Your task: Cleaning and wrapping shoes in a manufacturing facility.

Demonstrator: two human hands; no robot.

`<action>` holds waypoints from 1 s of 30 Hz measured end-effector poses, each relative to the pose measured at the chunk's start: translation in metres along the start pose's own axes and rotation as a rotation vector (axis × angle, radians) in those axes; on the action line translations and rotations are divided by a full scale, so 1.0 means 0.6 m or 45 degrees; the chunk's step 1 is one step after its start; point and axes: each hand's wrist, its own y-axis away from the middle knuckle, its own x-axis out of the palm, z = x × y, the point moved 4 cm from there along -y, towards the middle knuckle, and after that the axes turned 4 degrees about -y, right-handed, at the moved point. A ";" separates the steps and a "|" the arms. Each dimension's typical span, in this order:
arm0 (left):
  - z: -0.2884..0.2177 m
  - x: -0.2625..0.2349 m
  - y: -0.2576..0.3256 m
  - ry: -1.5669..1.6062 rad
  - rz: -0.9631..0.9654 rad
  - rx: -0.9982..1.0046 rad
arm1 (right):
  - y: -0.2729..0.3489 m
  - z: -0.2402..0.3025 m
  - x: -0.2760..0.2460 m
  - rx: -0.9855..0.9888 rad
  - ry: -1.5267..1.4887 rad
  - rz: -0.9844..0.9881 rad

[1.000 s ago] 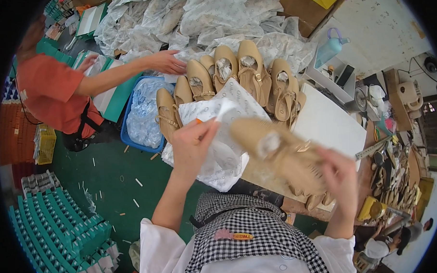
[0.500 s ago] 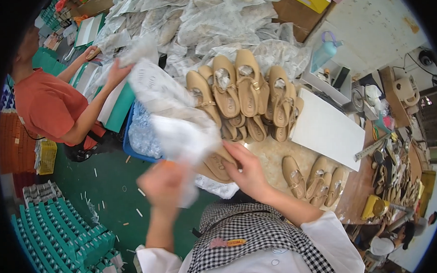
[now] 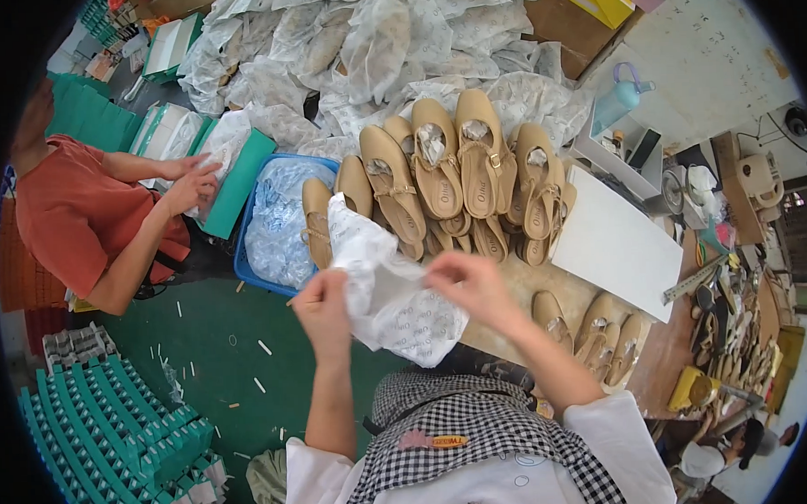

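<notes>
A thin white printed bag point(image 3: 415, 327) hangs in front of me, just off the near edge of the table, with its mouth spread. My left hand point(image 3: 323, 301) pinches one side of it, and my right hand point(image 3: 465, 284), slightly blurred, grips the other side near the top. Whether a shoe lies inside the bag cannot be made out. Right behind it stands a pile of beige strapped slip-on shoes point(image 3: 437, 193), stuffed with crumpled paper. More beige shoes point(image 3: 602, 338) lie to the right of my right hand.
A blue basket point(image 3: 239, 258) of clear bluish plastic stands left of the shoes. A co-worker point(image 3: 82, 210) handles a wrapped item over a green box point(image 3: 241, 182). Bagged shoes point(image 3: 378, 40) heap up at the back. A white board point(image 3: 612, 245) lies at right; green cartons point(image 3: 116, 431) stack lower left.
The beige shoe at my right hand is out of sight, and that hand now grips the bag. The bag has come down toward me. The co-worker's hands moved down over the green box.
</notes>
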 end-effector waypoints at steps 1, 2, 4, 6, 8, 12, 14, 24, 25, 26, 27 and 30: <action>0.013 -0.028 -0.008 0.079 -0.143 -0.019 | 0.003 -0.006 -0.038 -0.061 0.188 -0.139; 0.014 -0.035 -0.009 0.072 -0.084 -0.047 | -0.001 -0.013 -0.075 -0.124 0.385 -0.287; -0.010 -0.014 -0.004 -0.120 -0.008 0.110 | -0.035 -0.012 -0.125 -0.385 0.943 -0.833; -0.049 0.042 0.000 -0.364 0.145 0.342 | -0.084 -0.048 -0.165 -0.485 1.076 -1.052; -0.059 0.066 -0.001 -0.476 0.170 0.371 | -0.082 -0.049 -0.203 -0.321 1.013 -0.923; -0.055 0.059 -0.011 -0.894 0.023 0.559 | 0.035 0.046 -0.223 -0.058 0.671 -0.550; -0.040 0.061 -0.013 -1.002 0.062 0.562 | 0.120 0.076 -0.190 -0.012 0.726 -0.333; -0.130 0.040 0.072 -0.576 0.229 0.513 | -0.039 0.036 0.016 -0.171 -0.812 -0.235; -0.126 0.017 0.044 -0.554 0.153 0.502 | -0.062 0.055 0.014 -0.317 -0.895 -0.300; -0.133 0.006 0.023 -0.437 0.064 0.438 | -0.056 0.050 0.021 -0.322 -0.901 -0.297; -0.118 0.004 0.020 -0.445 0.052 0.442 | -0.038 0.040 0.050 -0.129 -0.673 -0.033; -0.063 0.023 0.038 -0.182 0.188 0.215 | 0.003 0.027 0.064 0.096 -0.281 0.198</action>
